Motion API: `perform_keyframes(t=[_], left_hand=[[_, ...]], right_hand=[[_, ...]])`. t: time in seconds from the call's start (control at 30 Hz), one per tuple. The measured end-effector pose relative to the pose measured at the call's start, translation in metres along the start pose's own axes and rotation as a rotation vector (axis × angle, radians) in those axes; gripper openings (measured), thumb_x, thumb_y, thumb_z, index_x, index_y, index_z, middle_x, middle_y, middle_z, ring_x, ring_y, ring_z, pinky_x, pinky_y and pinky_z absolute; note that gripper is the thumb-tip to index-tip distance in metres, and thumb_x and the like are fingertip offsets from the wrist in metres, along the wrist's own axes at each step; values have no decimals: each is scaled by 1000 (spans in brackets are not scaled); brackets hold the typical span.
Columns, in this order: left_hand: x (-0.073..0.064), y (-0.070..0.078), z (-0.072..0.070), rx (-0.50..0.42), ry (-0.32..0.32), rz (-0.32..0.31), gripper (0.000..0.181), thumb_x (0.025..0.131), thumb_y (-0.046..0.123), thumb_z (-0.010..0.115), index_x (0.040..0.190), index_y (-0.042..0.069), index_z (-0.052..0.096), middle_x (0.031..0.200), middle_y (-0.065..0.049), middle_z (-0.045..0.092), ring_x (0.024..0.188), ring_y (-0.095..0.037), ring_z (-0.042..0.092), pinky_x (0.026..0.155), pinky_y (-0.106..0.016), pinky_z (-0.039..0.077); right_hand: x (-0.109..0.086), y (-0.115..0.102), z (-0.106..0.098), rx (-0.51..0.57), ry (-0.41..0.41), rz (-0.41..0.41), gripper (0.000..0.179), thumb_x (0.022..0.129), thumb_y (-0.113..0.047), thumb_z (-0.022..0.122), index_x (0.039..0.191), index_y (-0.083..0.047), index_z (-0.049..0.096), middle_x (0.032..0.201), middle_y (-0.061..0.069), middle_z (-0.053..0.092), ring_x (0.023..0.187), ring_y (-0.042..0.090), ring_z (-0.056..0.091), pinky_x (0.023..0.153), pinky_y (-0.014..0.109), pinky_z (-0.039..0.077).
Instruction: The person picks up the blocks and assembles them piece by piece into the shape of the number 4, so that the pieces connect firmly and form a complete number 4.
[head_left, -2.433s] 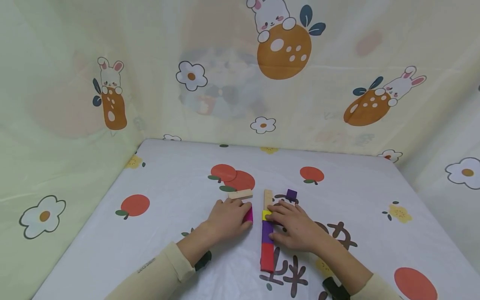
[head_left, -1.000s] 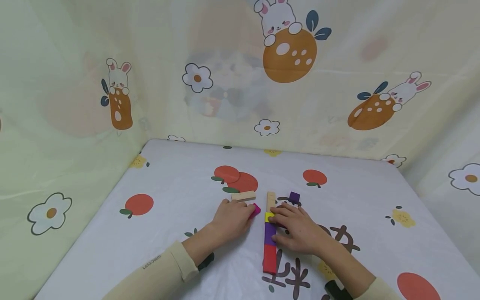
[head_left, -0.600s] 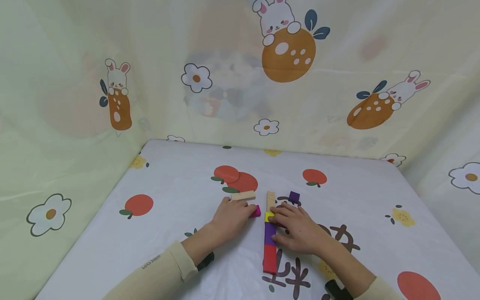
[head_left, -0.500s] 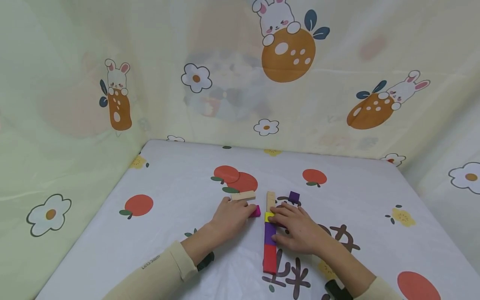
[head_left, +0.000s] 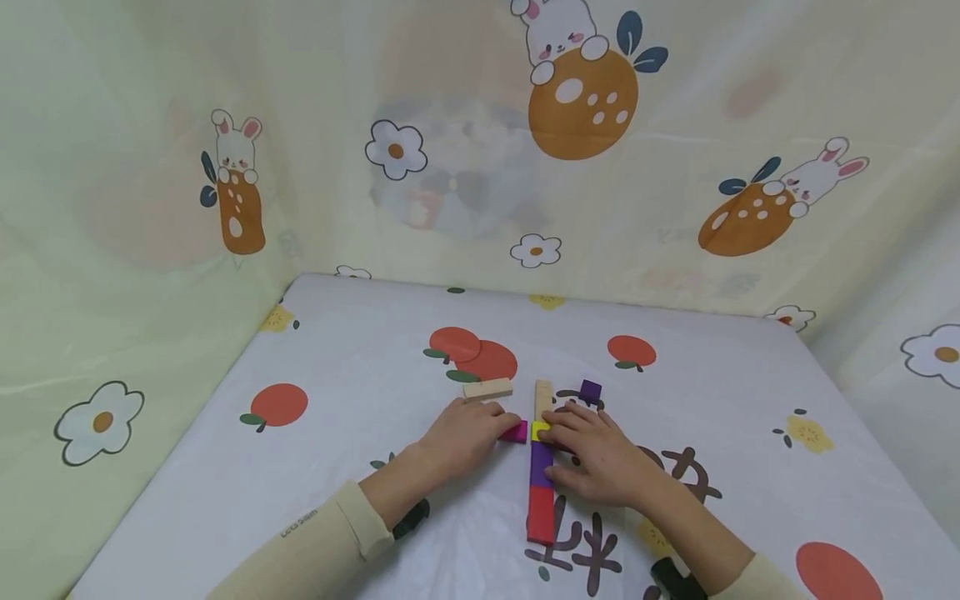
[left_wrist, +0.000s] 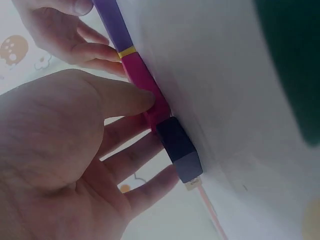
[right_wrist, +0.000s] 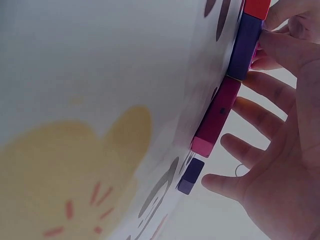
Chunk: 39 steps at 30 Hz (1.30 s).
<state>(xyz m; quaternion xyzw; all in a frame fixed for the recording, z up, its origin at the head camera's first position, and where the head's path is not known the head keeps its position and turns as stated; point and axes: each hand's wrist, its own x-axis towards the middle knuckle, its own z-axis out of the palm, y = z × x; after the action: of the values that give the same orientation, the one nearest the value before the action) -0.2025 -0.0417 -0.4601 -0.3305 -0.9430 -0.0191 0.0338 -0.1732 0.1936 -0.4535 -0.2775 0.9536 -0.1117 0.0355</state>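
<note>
Head, left grip (head_left: 467, 435) pinching magenta block (head_left: 517, 432), nearer yellow (head_left: 536, 428)

A pink block (head_left: 516, 431) lies pinched by the left hand (head_left: 461, 437), its end just short of a yellow block (head_left: 537, 431). That one belongs to a straight row: a plain wooden block (head_left: 543, 400) farthest out, then yellow, a purple block (head_left: 541, 463), and a red block (head_left: 541, 514) nearest the person. A second pink block (right_wrist: 218, 112) lies by the fingers of the right hand (head_left: 600, 458).
</note>
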Motion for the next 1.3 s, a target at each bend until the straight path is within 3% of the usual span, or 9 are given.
perform_keyframes(t=[0.63,1.3], left_hand=[[3,-1,-7,-6,22,33,39,99,22,70,138,24,67,123,1,74,118,-15,68,105,-35,53],[6,7,-2,17,-30,18,38,101,26,68,139,26,66,129,3,72,122,-17,66,110,-39,49]], right_hand=[[5,2,-4,1,8,-10,49,90,-34,77,135,-16,68,154,8,54,150,42,37,114,78,25],[3,6,-3,18,-14,-1,49,90,-34,77,135,-16,68,155,8,54,150,41,38,114,78,25]])
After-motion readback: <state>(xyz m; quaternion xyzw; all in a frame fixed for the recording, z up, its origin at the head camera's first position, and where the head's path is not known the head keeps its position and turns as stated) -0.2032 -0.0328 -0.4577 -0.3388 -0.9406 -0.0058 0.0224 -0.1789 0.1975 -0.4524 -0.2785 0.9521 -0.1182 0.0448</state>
